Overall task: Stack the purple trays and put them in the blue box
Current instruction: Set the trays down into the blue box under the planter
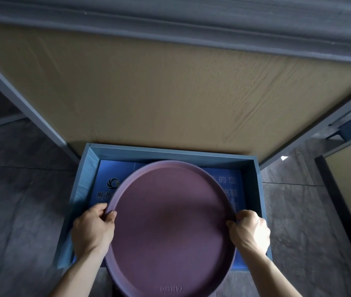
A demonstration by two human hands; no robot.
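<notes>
The left hand and the right hand are gripping the round purple tray at opposite sides of its rim. Each hand is closed on the rim, with the thumb resting inside the raised lip and the other fingers going under the edge, where they are hidden. Whether it is one tray or a stack I cannot tell, because only the top surface and one rim are showing.

The tray is hanging over the open blue box, which is standing on the floor below the edge of a wooden table. The far part of the tray, beyond the two grips, is lying over the printed blue bottom of the box. The near part, behind the grips, is reaching past the near wall of the box toward the person.

I think the main risk is the fit. The tray is looking almost as wide as the box inside, and both hands are just beside the side walls. If the tray is going down level, the knuckles may be pinched against the walls, or the near rim may catch on the near wall and leave the tray tilted.

The open face of the tray is pointing up toward the camera. Being round, it has no true long axis; it is only looking oval. The embossed mark near the closest rim is reading upside down from here.
</notes>
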